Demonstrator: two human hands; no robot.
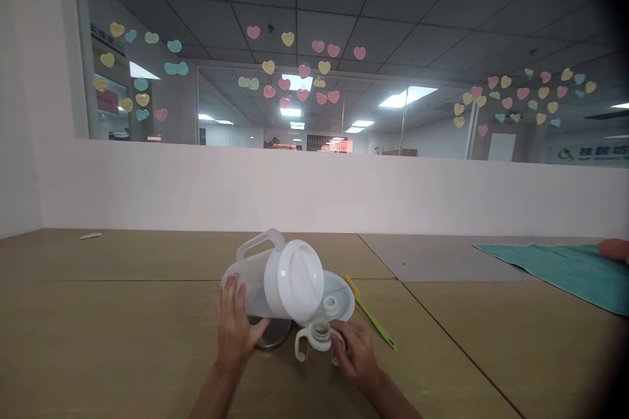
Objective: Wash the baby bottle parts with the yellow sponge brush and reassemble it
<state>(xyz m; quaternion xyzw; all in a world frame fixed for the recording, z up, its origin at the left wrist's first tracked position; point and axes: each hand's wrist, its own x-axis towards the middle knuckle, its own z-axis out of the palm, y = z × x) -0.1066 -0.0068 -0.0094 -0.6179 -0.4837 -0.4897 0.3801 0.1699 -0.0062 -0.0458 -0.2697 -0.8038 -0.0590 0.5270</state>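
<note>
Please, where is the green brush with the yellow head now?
In the head view, the brush lies on the table, right of the white bowl, beyond the right hand.

Surface: wood-toned tabletop, crossed by dark straight seams; rear right section is greyer. Far left, near the wall: one small, flat, pale piece. Centre: a dark round item, partly hidden, and a pale bowl. Just right of the bowl: a brush, yellow head, green handle, lying diagonally. Far right: a teal cloth, spread flat across a seam.
</note>
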